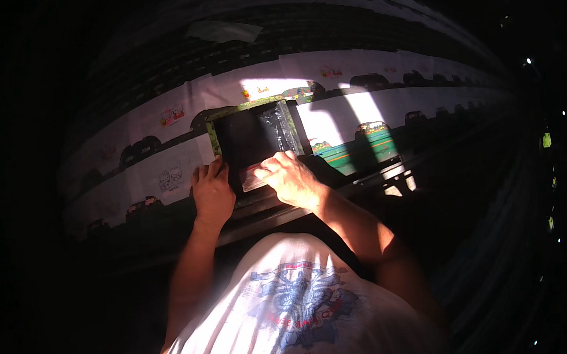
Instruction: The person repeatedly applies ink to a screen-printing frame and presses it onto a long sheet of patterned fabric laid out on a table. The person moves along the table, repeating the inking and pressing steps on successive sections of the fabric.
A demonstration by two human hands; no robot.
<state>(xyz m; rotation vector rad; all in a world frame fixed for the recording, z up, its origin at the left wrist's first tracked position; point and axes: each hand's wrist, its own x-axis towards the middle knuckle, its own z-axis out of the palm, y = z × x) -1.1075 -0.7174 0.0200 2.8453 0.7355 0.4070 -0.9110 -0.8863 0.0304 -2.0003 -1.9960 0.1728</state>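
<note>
A screen-printing frame with dark mesh lies on the white printed cloth, in front of me. A shiny dark smear, like wet ink, runs along the right part of its mesh. My left hand is closed over the frame's near left corner, fingertips bent over the rim. At the near side of the frame, my right hand is curled round a pale flat piece with a red edge. Fingers and shadow hide most of that piece, so its kind is unclear.
The cloth, printed with rows of dark and green cars, stretches left and right along a long table. A metal rail follows its near edge, close to my body. A pale sheet lies farther back. Deep shadow covers both sides.
</note>
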